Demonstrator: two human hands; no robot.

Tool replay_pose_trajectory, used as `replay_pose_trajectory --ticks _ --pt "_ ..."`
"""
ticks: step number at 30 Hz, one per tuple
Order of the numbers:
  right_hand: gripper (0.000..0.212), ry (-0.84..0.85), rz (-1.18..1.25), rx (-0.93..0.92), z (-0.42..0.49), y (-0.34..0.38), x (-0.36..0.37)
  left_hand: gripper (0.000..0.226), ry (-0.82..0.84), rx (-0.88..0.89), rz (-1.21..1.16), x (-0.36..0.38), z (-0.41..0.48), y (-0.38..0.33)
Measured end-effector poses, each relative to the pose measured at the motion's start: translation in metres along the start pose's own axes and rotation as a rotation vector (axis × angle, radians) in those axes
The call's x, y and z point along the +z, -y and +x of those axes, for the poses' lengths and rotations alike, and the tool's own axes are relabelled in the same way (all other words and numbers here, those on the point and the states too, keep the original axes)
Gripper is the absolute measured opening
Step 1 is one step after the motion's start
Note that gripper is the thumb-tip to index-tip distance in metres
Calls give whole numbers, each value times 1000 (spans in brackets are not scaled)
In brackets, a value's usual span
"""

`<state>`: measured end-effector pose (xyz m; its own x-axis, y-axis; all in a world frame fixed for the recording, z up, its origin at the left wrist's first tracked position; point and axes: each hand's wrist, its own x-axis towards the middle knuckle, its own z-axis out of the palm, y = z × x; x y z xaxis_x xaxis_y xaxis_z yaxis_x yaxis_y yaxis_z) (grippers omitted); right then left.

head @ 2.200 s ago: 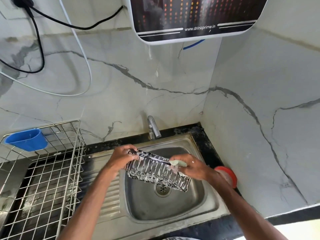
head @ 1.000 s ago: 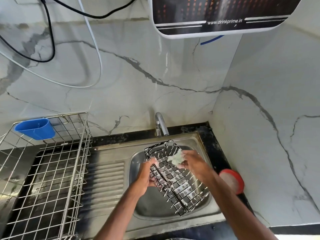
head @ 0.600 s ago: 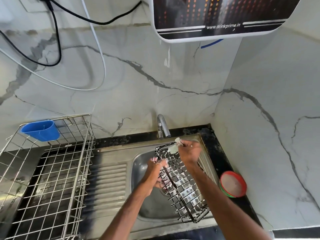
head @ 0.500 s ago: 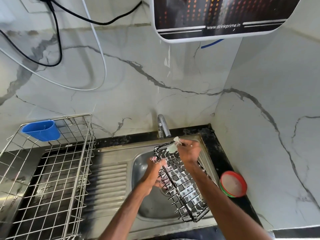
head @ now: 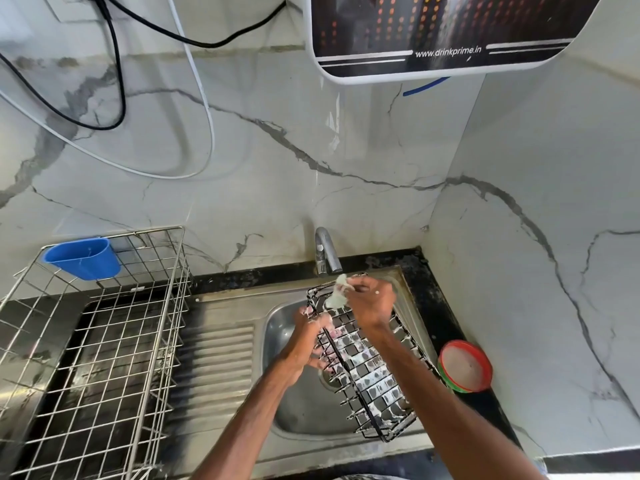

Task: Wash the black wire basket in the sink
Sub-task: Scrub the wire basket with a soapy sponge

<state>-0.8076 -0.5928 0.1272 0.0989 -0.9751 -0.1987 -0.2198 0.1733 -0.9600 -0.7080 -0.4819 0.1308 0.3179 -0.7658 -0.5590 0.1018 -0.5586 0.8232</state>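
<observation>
Rotated since the earliest frame, the black wire basket [head: 367, 368] is now lying lengthwise over the stainless steel sink [head: 294, 407] instead of across it, and the right hand [head: 372, 303] is working at its far end, just under the chrome tap [head: 325, 251]. At left, a silver wire dish rack [head: 104, 341] is carrying a blue plastic cup [head: 81, 258] on its rim. Next, the left hand [head: 308, 344] is gripping the basket's left long edge, foamy fingers curled round the wires. Basket is tilting, soapy, its near end reaching the sink's front rim. Right-hand fingers are pinching a pale scrub pad [head: 336, 296] against the basket's far rim. A red-rimmed round tub [head: 465, 365] is sitting on the black desk [head: 433, 306] right of the sink.
</observation>
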Motion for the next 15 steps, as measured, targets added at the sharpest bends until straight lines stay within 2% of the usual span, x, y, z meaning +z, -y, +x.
replay_pose_trajectory --ticks 2,4,7,11,15 --pt "21 -95 -4 52 11 -3 -7 66 -29 24 9 -1 2 3" --pt "20 -125 8 77 15 -7 -7 65 -21 32 51 0 3 4" --pt "16 -49 83 128 2 -9 5 68 31 34 82 5 -1 -2" --pt "23 80 85 118 -14 -15 21 54 45 31 45 7 -5 -10" --pt "21 147 74 82 -14 -19 23 67 39 34 50 3 -9 -12"
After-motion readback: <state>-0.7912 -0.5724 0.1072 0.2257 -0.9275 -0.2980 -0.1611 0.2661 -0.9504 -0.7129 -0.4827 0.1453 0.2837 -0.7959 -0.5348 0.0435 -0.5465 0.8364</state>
